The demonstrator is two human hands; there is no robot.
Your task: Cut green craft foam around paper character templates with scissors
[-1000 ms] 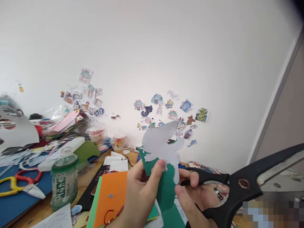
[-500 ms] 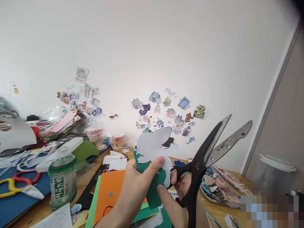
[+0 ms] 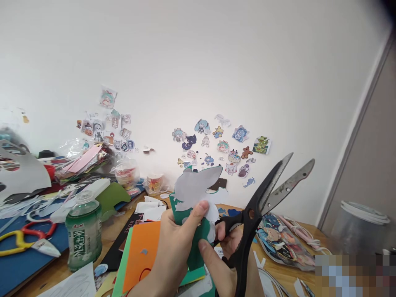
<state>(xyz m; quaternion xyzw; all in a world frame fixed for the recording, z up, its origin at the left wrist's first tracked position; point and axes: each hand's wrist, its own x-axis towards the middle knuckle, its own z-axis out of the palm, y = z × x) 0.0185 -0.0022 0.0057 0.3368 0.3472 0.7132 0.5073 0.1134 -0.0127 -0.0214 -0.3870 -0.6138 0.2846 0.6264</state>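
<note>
My left hand (image 3: 182,235) pinches a sheet of green paper (image 3: 178,209), its thumb pressed on a white paper cutout (image 3: 196,183) that lies over the green. The cutout has a pointed, ear-like end at upper right, and green shows along its edges. Black-handled scissors (image 3: 250,214) are in my right hand (image 3: 221,255), their serrated blades parted and pointing up and right, away from the paper. My right thumb touches the lower part of the green sheet. Part of the right-hand fingers is hidden behind the scissor handles.
Left of my hands stands a green-labelled bottle (image 3: 84,235), near red-and-yellow scissors (image 3: 31,241) on a blue mat. Orange paper (image 3: 144,255) lies below my left hand. Character cutouts (image 3: 222,146) cover the wall. A plastic bag (image 3: 283,243) and a lidded tub (image 3: 360,231) are at right.
Both hands, the paper and the scissors have shifted slightly left in view. The blades remain parted, and the left hand keeps its hold on the paper.
</note>
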